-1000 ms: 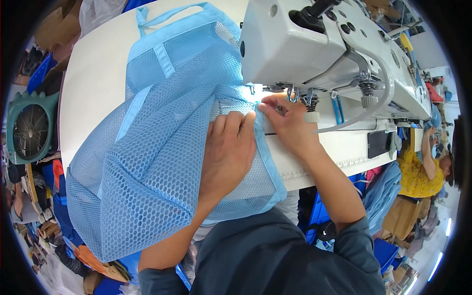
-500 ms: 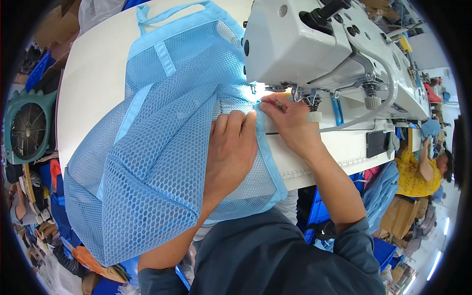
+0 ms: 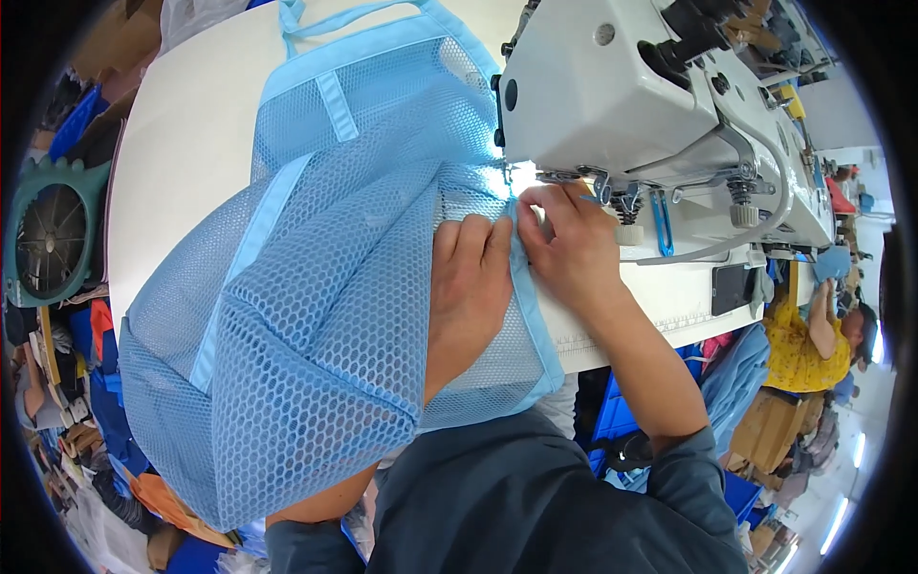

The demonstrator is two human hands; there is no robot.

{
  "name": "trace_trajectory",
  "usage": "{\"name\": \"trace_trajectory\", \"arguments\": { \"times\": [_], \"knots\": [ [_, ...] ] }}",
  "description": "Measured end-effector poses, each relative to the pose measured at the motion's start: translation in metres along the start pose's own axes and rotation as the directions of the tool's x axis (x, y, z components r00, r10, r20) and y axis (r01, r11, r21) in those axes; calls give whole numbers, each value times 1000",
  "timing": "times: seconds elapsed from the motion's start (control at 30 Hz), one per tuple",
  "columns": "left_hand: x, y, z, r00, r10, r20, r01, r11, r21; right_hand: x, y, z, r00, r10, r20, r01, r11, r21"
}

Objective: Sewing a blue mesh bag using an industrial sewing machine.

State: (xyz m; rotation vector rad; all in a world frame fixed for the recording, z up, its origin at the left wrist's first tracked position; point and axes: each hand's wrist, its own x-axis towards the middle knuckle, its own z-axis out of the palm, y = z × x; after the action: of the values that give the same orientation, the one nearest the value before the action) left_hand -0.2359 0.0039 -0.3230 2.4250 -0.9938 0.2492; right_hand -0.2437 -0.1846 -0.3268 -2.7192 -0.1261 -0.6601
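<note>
A person's two bare hands, seen from above, work on a light-blue mesh bag [image 3: 325, 297] at a white industrial sewing machine [image 3: 593, 105]. The right hand [image 3: 577, 253] pinches the bag's solid blue edge binding [image 3: 537, 330] between thumb and forefinger, just below the brightly lit presser foot [image 3: 508, 172]. The left hand [image 3: 470, 282] lies on the mesh just left of the pinching fingers, its own fingers [image 3: 473, 239] side by side and slightly bent; I cannot tell whether they grip a fold or only press down.

The bag spreads beneath the left fingers and far out to their left, one loose fold draping over the left wrist and forearm. Its fabric handle [image 3: 359, 21] loops well above and to the left of the fingers. The binding runs from the right fingertips down toward the person's lap.

The machine's head rises above and to the right of the right fingers. Blue thread snips [image 3: 661, 222] lie to their right, and farther right a dark smartphone [image 3: 732, 290] rests near the edge of the white bench [image 3: 191, 153]. Well beyond the left fingers stands a green-framed fan [image 3: 54, 239]; far to the right sits a co-worker in a yellow top [image 3: 808, 349].
</note>
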Motion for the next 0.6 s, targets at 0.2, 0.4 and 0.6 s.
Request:
{"name": "trace_trajectory", "arguments": {
  "times": [0.2, 0.4, 0.6],
  "knots": [
    [1, -2, -2, 1000, 20, 14, -20, 1000, 10, -4, 3, 1, 999, -50, 13, 51, 994, -101],
    [1, -4, 0, 999, 36, 12, -37, 999, 25, -2, -1, -1, 991, -134, -20, 132, 987, -91],
    [-1, -1, -2, 999, 12, 36, -12, 1000, 3, 1, -4, -3, 973, -214, -91, 212, 977, -40]
  ]
}}
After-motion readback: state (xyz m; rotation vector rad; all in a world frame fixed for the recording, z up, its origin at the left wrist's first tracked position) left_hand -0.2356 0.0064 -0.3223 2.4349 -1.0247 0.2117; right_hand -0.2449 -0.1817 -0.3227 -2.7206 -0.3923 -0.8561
